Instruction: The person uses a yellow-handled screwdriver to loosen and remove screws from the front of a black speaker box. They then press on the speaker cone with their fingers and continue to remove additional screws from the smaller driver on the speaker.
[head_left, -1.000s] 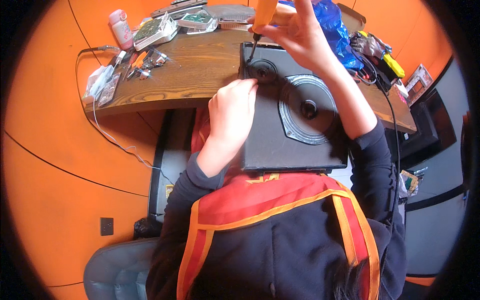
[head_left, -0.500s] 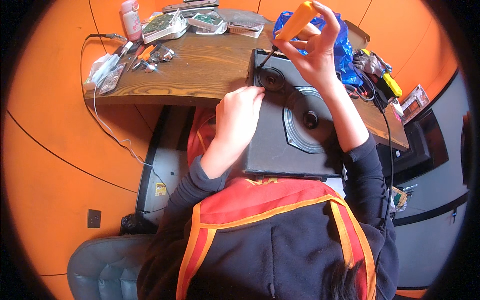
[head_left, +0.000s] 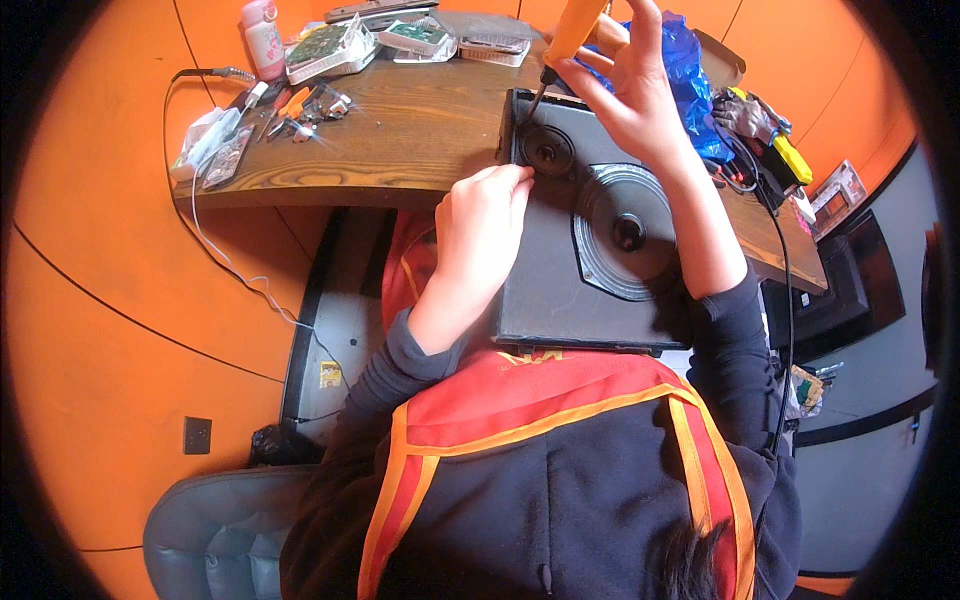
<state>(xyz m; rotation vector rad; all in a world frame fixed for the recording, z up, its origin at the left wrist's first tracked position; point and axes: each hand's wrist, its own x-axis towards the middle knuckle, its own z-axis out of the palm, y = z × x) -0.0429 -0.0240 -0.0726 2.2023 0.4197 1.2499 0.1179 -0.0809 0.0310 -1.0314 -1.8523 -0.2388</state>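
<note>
A black speaker box [head_left: 540, 300] leans against the table's front edge, in front of my body. Its face carries a small round tweeter [head_left: 547, 148] at the top and a large woofer [head_left: 628, 232] below. My right hand [head_left: 640, 105] grips a screwdriver [head_left: 574, 32] by its yellow-orange handle, which runs partly out of the picture. The dark shaft slants down to the box's upper left corner, beside the tweeter. My left hand [head_left: 482, 225] is closed, thumb and fingertips pinched at the tweeter's lower left rim; whatever they hold is hidden.
On the brown wooden table [head_left: 400, 140], circuit boards in white casings [head_left: 335, 50] stand near a pink bottle [head_left: 263, 40]. Pliers and small parts [head_left: 300, 110] lie at the left. A blue plastic bag [head_left: 682, 75], gloves [head_left: 745, 115] and a black cable [head_left: 783, 260] are on the right.
The screwdriver has tipped more upright, its handle rising toward the top edge, with my right fingers shifting along. My left hand keeps its pinch by the tweeter. The whole view has shifted slightly.
</note>
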